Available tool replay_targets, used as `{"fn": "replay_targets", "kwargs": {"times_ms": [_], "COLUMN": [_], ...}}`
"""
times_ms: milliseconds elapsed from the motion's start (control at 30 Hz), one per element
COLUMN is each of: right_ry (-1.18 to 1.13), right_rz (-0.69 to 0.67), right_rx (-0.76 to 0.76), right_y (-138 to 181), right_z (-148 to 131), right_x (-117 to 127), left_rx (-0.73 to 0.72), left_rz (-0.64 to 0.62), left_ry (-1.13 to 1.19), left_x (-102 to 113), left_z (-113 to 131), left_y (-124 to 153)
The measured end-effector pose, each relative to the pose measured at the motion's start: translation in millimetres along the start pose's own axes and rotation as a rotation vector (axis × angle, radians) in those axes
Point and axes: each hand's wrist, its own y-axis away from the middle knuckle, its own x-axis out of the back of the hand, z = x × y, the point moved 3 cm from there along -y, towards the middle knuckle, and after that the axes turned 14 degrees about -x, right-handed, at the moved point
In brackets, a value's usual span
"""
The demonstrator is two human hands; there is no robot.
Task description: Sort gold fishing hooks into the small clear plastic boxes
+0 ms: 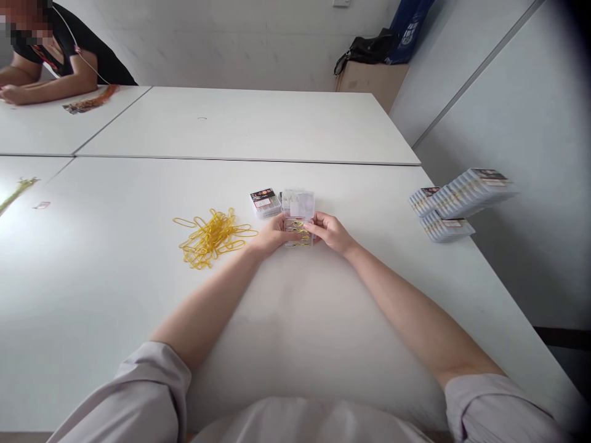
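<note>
Both hands meet at the middle of the white table [138,307] over a small clear plastic case [298,234] with yellow clips inside. My left hand [272,237] grips the case's left side with curled fingers. My right hand [330,232] pinches its right side. The case's clear lid [299,203] stands open just beyond my fingers. A closed case with a dark printed label [265,203] lies just left of the lid. A loose heap of yellow clips [212,237] lies to the left of my left hand.
Stacks of closed labelled cases [462,200] sit near the table's right edge. Another person leans on the far-left table beside an orange and brown bundle [92,101]. A cardboard box [369,80] and dark bags stand by the back wall.
</note>
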Motion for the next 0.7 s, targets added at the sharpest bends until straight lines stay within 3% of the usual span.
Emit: {"fn": "replay_targets", "kwargs": {"times_ms": [700], "right_ry": [0.021], "right_rz": [-0.043], "right_rx": [-0.012], "right_y": [-0.7], "right_z": [0.3], "right_x": [-0.4], "left_rx": [0.012], "left_rz": [0.056], "left_ry": [0.005], "left_x": [2.2], "left_z": [-4.0], "left_y": [-0.5]}}
